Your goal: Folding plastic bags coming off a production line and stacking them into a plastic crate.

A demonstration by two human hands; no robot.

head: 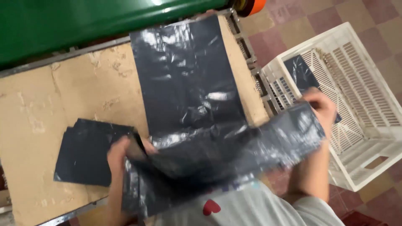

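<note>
Both hands' grip spans a black plastic sheet (226, 155) beside a white crate (368, 125).

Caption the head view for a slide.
Both hands, left hand and right hand, stretch a black plastic bag beside a white crate.

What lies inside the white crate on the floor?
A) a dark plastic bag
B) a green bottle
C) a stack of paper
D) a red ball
A: a dark plastic bag lies against the slatted wall of the white crate, just beyond the right hand.
</note>
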